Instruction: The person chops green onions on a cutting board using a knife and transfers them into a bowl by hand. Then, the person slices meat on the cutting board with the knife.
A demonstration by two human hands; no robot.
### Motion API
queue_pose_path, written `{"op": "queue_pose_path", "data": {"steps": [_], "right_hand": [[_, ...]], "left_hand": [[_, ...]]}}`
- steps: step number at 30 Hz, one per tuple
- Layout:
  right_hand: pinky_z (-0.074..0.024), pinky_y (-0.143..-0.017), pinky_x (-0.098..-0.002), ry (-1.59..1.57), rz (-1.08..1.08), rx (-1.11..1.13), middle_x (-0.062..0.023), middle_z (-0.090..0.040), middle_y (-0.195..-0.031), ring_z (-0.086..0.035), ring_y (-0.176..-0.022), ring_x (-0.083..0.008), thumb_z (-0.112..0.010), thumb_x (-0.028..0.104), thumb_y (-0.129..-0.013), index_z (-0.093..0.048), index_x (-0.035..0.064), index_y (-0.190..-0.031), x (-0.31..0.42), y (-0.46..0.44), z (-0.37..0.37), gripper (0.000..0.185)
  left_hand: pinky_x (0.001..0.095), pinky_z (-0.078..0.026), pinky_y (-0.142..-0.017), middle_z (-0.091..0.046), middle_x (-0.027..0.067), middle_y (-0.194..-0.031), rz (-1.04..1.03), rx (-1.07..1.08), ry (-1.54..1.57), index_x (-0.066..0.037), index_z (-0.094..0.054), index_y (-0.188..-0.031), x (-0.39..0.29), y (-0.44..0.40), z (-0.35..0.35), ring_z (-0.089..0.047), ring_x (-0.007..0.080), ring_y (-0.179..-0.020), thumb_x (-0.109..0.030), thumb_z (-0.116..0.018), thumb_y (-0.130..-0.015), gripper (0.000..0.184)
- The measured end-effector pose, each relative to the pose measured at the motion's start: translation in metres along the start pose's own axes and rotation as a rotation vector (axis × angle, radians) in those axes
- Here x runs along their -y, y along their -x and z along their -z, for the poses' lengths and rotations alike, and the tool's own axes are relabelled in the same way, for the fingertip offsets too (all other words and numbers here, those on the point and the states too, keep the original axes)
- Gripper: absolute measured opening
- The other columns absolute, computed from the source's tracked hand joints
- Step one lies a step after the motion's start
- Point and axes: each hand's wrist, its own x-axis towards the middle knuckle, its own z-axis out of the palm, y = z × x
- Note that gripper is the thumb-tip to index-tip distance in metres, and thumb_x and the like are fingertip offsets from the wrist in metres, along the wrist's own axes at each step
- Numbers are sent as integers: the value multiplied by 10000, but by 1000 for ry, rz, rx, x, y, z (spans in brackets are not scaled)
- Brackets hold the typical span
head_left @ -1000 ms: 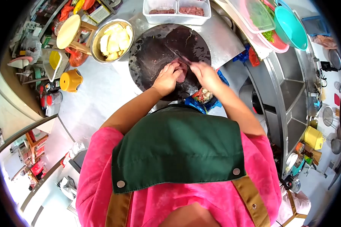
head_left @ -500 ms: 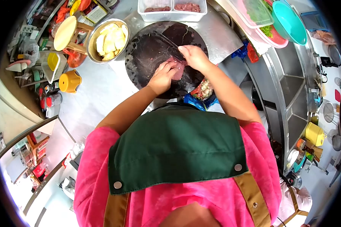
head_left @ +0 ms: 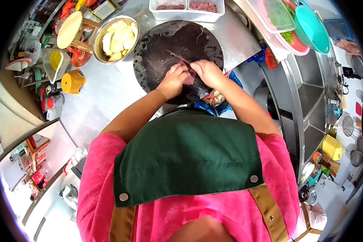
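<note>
On a dark round chopping board (head_left: 157,44) lies a piece of pink raw meat (head_left: 189,78). My left hand (head_left: 172,84), fingers bent and pressed together, holds the meat down from the left. My right hand (head_left: 207,73) is closed round the handle of a knife (head_left: 179,57), whose thin blade points up and left over the board, just beyond my left fingertips. The handle is mostly hidden in my fist, and exactly where the edge meets the meat is hard to make out.
A metal bowl (head_left: 95,43) of pale yellow chunks stands left of the board. Behind it is a clear divided container (head_left: 189,15) with dark minced meat. A blue bag (head_left: 205,107) of scraps hangs at the near edge. Teal basin (head_left: 312,30) and steel sinks (head_left: 312,97) are to the right.
My right hand has come slightly nearer and the knife has turned, so its blade shows narrower and lower. My left hand stays on the meat. The whole view has shifted slightly.
</note>
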Motion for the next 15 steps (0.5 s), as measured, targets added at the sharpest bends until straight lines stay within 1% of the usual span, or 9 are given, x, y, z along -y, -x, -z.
{"op": "queue_pose_path", "data": {"steps": [1, 2, 4, 6, 7, 8, 10, 12, 15], "right_hand": [[-446, -744, -432, -108, -169, 104, -214, -604, -790, -551, -812, -422, -445, 331, -902, -622, -3, -831, 8, -17, 10, 384], [-472, -635, -393, -200, -230, 39, -187, -594, -654, -592, -644, -350, -438, 377, -913, -609, -6, -808, 6, -27, 10, 432], [-452, -495, -335, -431, -485, -28, -119, -556, -552, -560, -482, -217, -423, 415, -925, -585, -5, -770, -3, -28, 28, 476], [-401, -409, -277, -434, -406, -21, -57, -511, -505, -491, -402, -123, -419, 431, -930, -564, 6, -745, -3, -17, 45, 486], [-415, -441, -295, -380, -414, 0, -58, -509, -502, -503, -423, -144, -431, 401, -932, -564, 0, -758, 2, -8, 46, 456], [-455, -530, -339, -270, -368, 60, -106, -567, -596, -572, -532, -209, -461, 341, -926, -582, -9, -816, 11, 3, 47, 386], [-472, -645, -387, -35, 143, -142, -154, -608, -772, -606, -714, -301, -507, 291, -902, -601, -8, -910, -3, 31, 22, 314], [-474, -706, -413, 83, -82, 84, -177, -603, -904, -584, -834, -356, -538, 281, -877, -612, 5, -984, 23, 57, 29, 305], [-479, -704, -422, 166, -77, -13, -148, -605, -882, -593, -827, -341, -554, 287, -866, -618, 31, -981, 19, 90, 24, 288]], "left_hand": [[421, -367, -956, -492, 129, -1166, -35, 8, 18, -34, -580, -1019, 0, 0, 4, -407, 355, -1144, 31, -531, -679, 350], [414, -367, -954, -498, 125, -1144, -69, 20, 39, -24, -575, -1022, -3, 1, 10, -427, 345, -1116, 45, -530, -663, 368], [408, -385, -933, -506, 110, -1135, -94, -15, -19, -28, -576, -1031, -11, 3, 18, -447, 335, -1087, 39, -528, -678, 362], [407, -402, -906, -507, 115, -1125, 13, -85, -89, -37, -580, -1038, -18, 9, 17, -459, 331, -1048, 26, -530, -695, 352], [407, -402, -906, -507, 115, -1125, 15, -87, -85, -37, -580, -1038, -19, 9, 14, -459, 331, -1048, 26, -530, -695, 352], [406, -410, -893, -501, 125, -1124, 25, -76, -64, -47, -587, -1033, -18, 10, 10, -461, 333, -1031, 21, -529, -703, 342], [405, -417, -880, -495, 135, -1123, 38, -69, -48, -57, -594, -1028, -18, 10, 6, -464, 335, -1013, 16, -529, -710, 332], [399, -405, -895, -467, 149, -1140, 144, 3, -85, -81, -582, -1041, -21, 11, 3, -443, 335, -1045, -39, -523, -740, 309], [408, -394, -912, -458, 166, -1113, 117, 5, -47, -82, -575, -1010, -21, 10, 3, -426, 346, -1082, -44, -522, -753, 266]]}}
